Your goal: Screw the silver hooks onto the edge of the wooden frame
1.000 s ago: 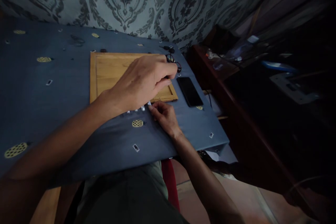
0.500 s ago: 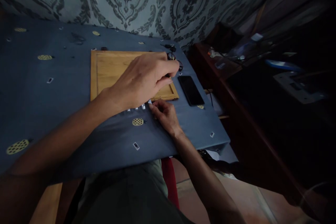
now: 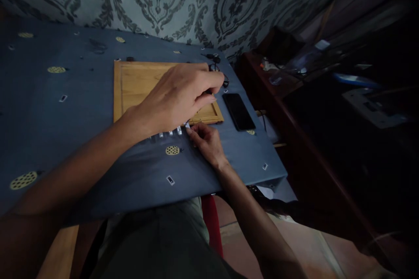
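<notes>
Lying in a short row on the blue cloth point(image 3: 49, 139), several small pale pieces point(image 3: 170, 132) sit just in front of the near edge of a wooden board point(image 3: 137, 85); they are too small and dim to make out, possibly little tiles. The right hand point(image 3: 206, 144) rests on the cloth at the right end of that row, fingers curled together, the fingertips point(image 3: 191, 133) touching or pinching the last piece. The left hand point(image 3: 178, 96) hovers over the board's near right corner and part of the row, its fingers drawn together with thumb meeting fingertips around something small and dark that I cannot identify. Just right of the board lies a black phone point(image 3: 238, 111), flat on the cloth. Beyond the board's far right corner a dark cable point(image 3: 218, 67) is tangled near the patterned wall point(image 3: 163, 0). Yellow dotted ovals and small white marks are scattered over the cloth. To the right, lower than the table, stands a dark wooden shelf point(image 3: 288, 109) with dim clutter.
</notes>
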`<action>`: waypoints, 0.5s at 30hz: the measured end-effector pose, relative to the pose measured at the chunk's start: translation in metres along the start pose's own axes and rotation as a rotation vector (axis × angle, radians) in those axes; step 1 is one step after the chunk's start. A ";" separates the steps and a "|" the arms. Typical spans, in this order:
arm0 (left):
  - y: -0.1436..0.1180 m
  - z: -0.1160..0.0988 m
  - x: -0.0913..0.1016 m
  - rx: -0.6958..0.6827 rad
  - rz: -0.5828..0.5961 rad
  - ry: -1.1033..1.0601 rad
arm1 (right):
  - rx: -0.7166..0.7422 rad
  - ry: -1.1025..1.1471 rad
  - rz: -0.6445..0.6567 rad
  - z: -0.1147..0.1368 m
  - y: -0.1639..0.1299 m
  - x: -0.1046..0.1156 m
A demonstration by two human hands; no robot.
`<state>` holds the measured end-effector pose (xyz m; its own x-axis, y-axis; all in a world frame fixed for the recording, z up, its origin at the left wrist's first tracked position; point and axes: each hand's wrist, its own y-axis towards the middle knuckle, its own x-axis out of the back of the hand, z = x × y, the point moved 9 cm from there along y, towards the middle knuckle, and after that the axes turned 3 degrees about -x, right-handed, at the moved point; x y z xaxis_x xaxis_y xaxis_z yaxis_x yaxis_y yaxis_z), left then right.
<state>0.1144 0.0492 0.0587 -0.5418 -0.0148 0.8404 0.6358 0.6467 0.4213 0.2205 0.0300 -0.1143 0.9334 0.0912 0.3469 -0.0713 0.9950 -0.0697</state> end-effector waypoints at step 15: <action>-0.004 0.000 -0.009 -0.030 0.076 -0.058 | 0.085 -0.035 -0.021 -0.002 0.000 0.000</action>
<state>0.1166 0.0468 0.0492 -0.5217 0.0779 0.8496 0.6917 0.6215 0.3677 0.2212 0.0297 -0.1158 0.9224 0.0703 0.3798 -0.0828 0.9964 0.0168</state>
